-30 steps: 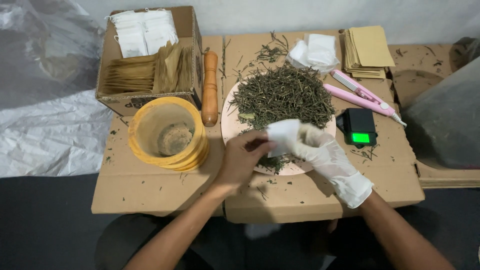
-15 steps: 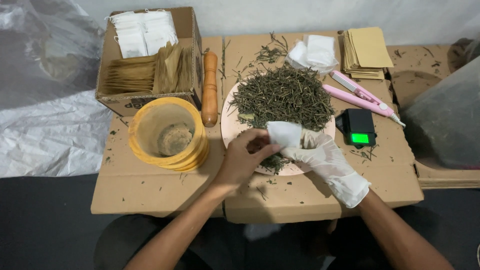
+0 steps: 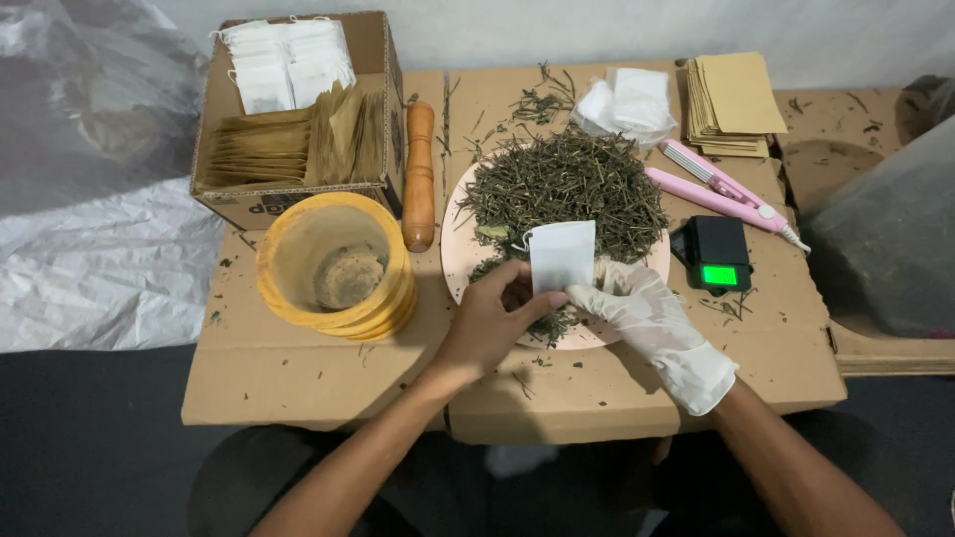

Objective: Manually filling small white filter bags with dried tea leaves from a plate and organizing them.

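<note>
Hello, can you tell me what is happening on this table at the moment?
A person holds a small white filter bag upright over a pink plate piled with dried green herbs. The bare left hand pinches its lower edge; the gloved right hand steadies it. A yellow mortar, a wooden pestle and a small black scale stand beside the plate.

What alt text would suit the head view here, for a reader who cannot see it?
A bare left hand and a white-gloved right hand hold a small white filter bag over a pink plate heaped with dried green herbs. Around it on the cardboard table sit a yellow mortar, wooden pestle, pocket scale and a box of sachets.
</note>
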